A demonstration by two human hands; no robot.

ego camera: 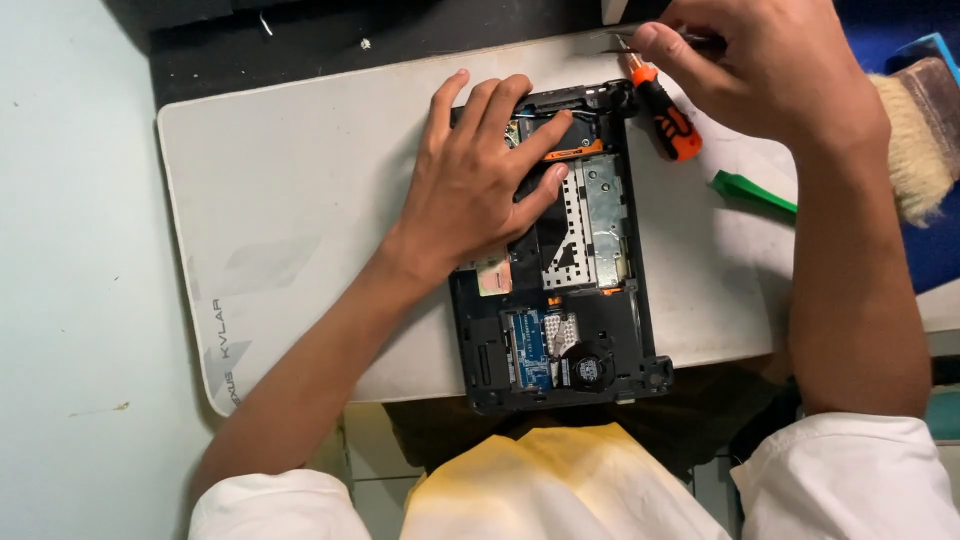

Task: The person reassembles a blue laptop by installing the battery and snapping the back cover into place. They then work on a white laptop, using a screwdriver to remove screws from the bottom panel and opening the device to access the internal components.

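Observation:
An opened black laptop base (590,330) lies on a white mat (300,200), its circuit board, metal shield and small fan exposed. My left hand (480,185) lies flat on the upper left of the base with fingers spread, fingertips near an orange strip inside; it holds nothing. My right hand (770,70) hovers past the laptop's far right corner, its fingers pinched on a thin metal tweezers-like tool (612,40) whose tips point left. Just under that hand an orange and black screwdriver (668,115) rests on the mat.
A green plastic pry tool (752,192) lies on the mat to the right of the laptop. A wide bristle brush (915,130) sits at the right edge on a blue surface. A pale tabletop (70,250) lies left of the mat. My yellow and white clothing fills the bottom.

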